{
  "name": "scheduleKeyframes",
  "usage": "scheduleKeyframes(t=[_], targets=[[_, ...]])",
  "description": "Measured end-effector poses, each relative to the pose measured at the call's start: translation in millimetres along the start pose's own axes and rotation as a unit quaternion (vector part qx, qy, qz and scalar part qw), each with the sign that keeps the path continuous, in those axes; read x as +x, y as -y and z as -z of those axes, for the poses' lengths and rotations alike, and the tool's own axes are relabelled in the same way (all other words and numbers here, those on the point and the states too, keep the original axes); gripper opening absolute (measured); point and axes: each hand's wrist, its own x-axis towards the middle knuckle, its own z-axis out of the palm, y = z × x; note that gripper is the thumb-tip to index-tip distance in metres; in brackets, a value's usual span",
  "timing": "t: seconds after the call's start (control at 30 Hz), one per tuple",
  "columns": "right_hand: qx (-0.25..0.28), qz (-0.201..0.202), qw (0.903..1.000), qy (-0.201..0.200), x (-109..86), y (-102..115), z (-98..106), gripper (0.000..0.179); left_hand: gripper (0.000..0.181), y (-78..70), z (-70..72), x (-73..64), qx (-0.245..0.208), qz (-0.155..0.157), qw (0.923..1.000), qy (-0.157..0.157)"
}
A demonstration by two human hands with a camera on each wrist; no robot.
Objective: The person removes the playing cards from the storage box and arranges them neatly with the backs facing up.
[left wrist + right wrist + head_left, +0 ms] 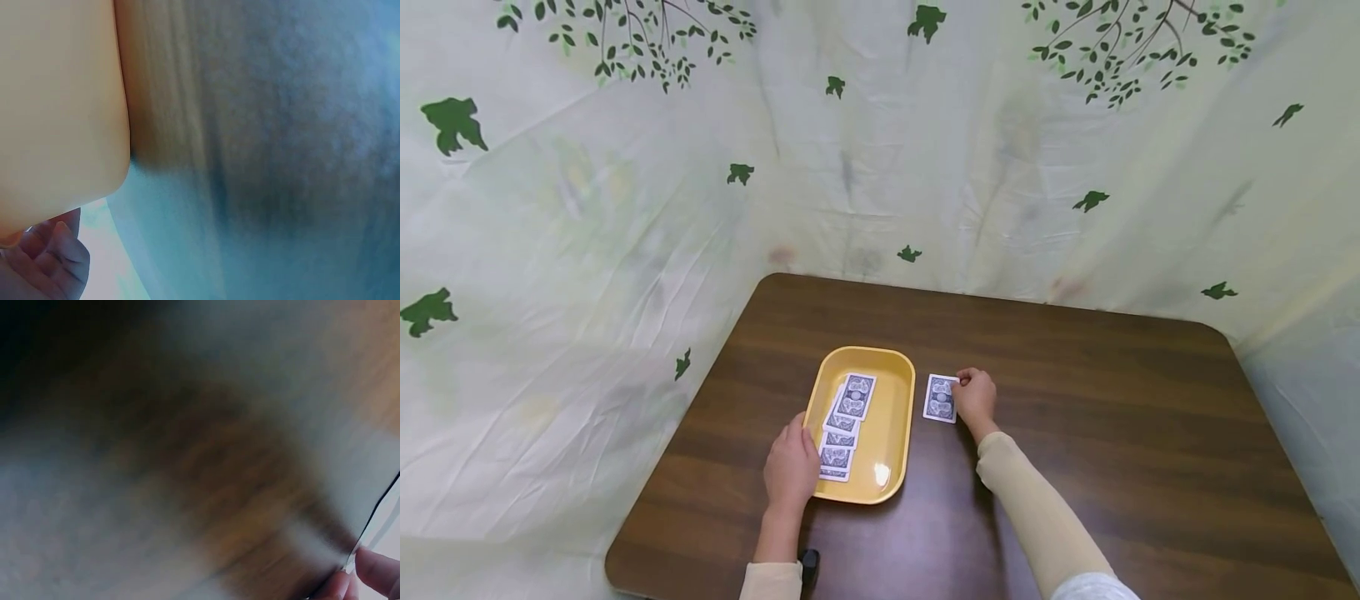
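Note:
A yellow tray [889, 425] with rounded corners lies on the brown table. Several blue-backed playing cards [855, 396] overlap in a column along its left side. My left hand [792, 467] grips the tray's left rim; in the left wrist view the curled fingers [65, 253] show at the edge of the tray [56, 112]. Just right of the tray is one more playing card [940, 398], back side up. My right hand [976, 397] pinches that card's right edge between thumb and fingers, as the right wrist view also shows at its lower right corner.
The dark wooden table [1120, 433] extends to the right of the hands. Behind it and at its sides hangs a pale curtain [865, 167] printed with green leaves. A black band [808, 567] is on the left wrist.

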Motion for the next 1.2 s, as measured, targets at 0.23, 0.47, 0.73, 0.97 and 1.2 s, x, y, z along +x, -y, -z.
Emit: scheduleKeyframes(t=[0.23, 0.47, 0.73, 0.97, 1.2], targets=[[-0.007, 0.001, 1.0, -0.001, -0.8, -1, -1, 0.016, 0.034, -0.7, 0.8, -1.7, 0.0, 0.006, 1.0, 0.003], [-0.01, 0.0, 0.9999, 0.004, 0.9, -4, -2, 0.016, 0.034, -0.7, 1.3, -1.4, 0.004, 0.01, 0.9999, 0.007], [0.006, 0.01, 0.9999, -0.008, 2.2, -7, -2, 0.018, 0.034, -1.2, 2.6, -1.3, 0.007, 0.009, 0.9999, 0.006], [0.018, -0.003, 0.9998, 0.006, 1.9, -2, 3, 0.021, 0.035, -0.6, 1.6, -1.9, 0.007, 0.016, 0.9998, 0.008], [0.029, -0.017, 0.9994, 0.005, 0.6, 4, 7, 0.022, 0.037, -1.5, 1.8, -1.6, 0.008, 0.02, 0.9997, 0.011]])
